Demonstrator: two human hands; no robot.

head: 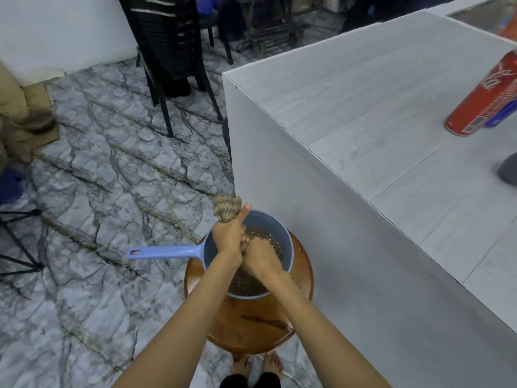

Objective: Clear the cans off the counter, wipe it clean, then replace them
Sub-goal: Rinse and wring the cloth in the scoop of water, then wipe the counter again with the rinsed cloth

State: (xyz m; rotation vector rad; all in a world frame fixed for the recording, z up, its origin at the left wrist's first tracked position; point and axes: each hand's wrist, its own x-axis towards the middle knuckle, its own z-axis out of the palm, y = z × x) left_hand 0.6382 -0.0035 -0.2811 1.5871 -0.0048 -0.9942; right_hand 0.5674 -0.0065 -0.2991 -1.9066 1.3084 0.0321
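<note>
A brown patterned cloth (227, 206) is gripped by both hands over a blue handled pot (275, 226) of murky water. My left hand (230, 233) holds the cloth's upper end, which sticks out above the fist. My right hand (258, 259) grips the lower part, down inside the pot. A red cola can (482, 98) stands on the grey counter (377, 130) at the far right, with a blue can (503, 113) partly hidden behind it.
The pot rests on a round wooden stool (251, 326) beside the counter's side panel. Black chairs (167, 51) stand behind on the marble floor. A dark grey object (507, 170) lies at the counter's right edge. A black stand (19, 247) is at left.
</note>
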